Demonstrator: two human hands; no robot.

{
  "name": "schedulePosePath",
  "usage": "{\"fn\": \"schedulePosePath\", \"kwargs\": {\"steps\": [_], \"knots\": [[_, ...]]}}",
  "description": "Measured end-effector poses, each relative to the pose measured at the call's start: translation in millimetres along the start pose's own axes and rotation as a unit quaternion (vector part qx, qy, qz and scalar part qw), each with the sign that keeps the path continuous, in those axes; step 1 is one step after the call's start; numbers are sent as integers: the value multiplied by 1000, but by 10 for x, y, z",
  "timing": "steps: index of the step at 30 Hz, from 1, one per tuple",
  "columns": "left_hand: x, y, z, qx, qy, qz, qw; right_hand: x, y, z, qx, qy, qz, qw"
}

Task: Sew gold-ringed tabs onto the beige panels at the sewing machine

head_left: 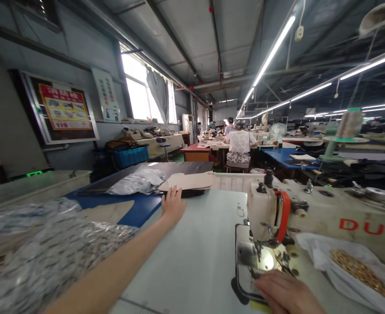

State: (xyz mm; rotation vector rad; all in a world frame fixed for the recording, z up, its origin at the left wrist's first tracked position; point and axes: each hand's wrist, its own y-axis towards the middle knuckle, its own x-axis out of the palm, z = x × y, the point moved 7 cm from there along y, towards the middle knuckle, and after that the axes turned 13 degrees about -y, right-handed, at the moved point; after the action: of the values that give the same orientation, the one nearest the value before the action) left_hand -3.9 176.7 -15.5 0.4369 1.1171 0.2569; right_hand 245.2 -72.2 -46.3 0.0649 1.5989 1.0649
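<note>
Head view: left hand at flat beige panels, seemingly a reach.
Its fingers extend loosely over the panels' near-left edge; gripping would call for curling them. The right hand, nearer, lies by the off-white metal sewing machine; whether it pinches anything, I cannot tell.

Bench surfaced in pale grey-green. Sewing machine finished in off-white, lettered in red; its curved guard is coloured orange-red. Beige is shown by the stacked sheets, silvery grey by the plastic bag. Gold is seen in the small pieces, white in their wrapping. The wall poster is printed in red and yellow; the seated person's lower clothing is patterned dark-and-white.
</note>
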Motion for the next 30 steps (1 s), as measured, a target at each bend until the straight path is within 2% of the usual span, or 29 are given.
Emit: {"fn": "schedulePosePath", "kwargs": {"steps": [5,10,12,14,17,19,21,22,23,25,26,28,30], "knots": [[-602,-506,-152,-3,-6,-1,1000,3,-78,1,25,4,-54,998],[-1322,-951,-298,9,-35,17,999,82,-213,75,32,-2,-57,998],[-1669,-1061,-363,14,-53,54,997,98,-239,92,29,-5,-54,998],[-2040,-1122,-531,-5,-72,118,990,97,-253,97,27,-11,-49,998],[-2537,-1177,-983,-81,-87,229,966,98,-268,105,31,-20,-47,998],[-2746,-1223,-1265,-121,-82,274,950,105,-275,114,39,-23,-48,998],[-2851,-1282,-1400,-130,-71,300,942,106,-272,118,43,-23,-47,998],[-2867,-1311,-1391,-121,-65,309,941,104,-268,117,45,-21,-46,998],[-2858,-1333,-1334,-106,-60,316,941,100,-262,115,46,-20,-45,998],[-2749,-1315,-1054,-31,-40,301,952,90,-251,106,46,-17,-43,998],[-2650,-1273,-872,16,-33,278,960,85,-248,103,46,-19,-42,998],[-2349,-1125,-500,120,8,174,977,85,-254,109,48,-28,-43,998],[-2048,-934,-371,132,78,58,986,90,-276,136,52,-41,-44,997]]}}
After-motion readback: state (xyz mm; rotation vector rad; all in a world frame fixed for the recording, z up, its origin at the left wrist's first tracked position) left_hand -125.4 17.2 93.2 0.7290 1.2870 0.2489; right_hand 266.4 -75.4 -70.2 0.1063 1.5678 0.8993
